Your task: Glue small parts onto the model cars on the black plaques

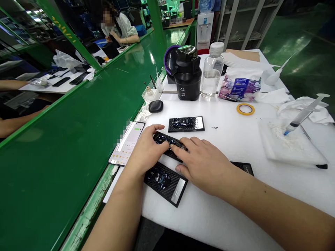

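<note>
Between my two hands lies a dark model car on a black carbon-patterned base point(175, 145), angled on the white table. My left hand point(148, 148) grips its left end, with the index finger along the far edge and the thumb on the car. From the right, my right hand point(201, 162) holds the other end, its index fingertip pressed on the car near my left thumb. My fingers hide part of the car. A second model car base point(163, 181) lies nearer to me, and a third model car base point(185, 124) sits just beyond.
A phone point(128, 143) lies left of my hands. Another dark base point(243, 168) is partly under my right forearm. Behind stand a black tumbler point(187, 78) and a clear bottle point(212, 71). Yellow tape point(245, 109) and a syringe point(303, 116) are at right. A person point(121, 28) sits beyond.
</note>
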Tool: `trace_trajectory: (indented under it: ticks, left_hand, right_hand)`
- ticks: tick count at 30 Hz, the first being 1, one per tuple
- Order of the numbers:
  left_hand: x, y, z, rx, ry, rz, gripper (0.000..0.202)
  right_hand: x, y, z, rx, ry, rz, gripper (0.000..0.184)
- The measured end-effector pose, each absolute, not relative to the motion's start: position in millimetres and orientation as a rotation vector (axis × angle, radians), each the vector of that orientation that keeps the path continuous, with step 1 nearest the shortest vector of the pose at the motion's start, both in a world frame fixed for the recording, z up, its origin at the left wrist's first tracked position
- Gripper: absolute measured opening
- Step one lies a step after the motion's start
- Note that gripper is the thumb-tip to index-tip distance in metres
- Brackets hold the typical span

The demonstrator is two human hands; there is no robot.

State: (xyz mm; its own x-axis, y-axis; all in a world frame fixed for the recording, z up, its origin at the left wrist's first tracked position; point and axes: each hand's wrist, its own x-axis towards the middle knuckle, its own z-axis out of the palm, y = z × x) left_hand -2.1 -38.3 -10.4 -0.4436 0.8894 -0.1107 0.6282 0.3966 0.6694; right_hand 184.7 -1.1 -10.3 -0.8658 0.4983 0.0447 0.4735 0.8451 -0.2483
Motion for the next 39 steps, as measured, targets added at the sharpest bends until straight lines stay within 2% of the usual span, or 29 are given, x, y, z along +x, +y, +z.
trace_trajectory:
  ticks: [33,39]
  left_hand:
    - [-5.3,-38.0,-12.8,1.366,2.191,0.774,0.061]
    - [-7.4,-36.6,-12.2,1.379,2.195,0.750,0.062]
  right_hand:
    - [184.2,1.5,-11.4,-0.767,-2.909,0.374,0.046]
    - [189.1,0.2,-15.8,-0.734,-2.886,0.428,0.057]
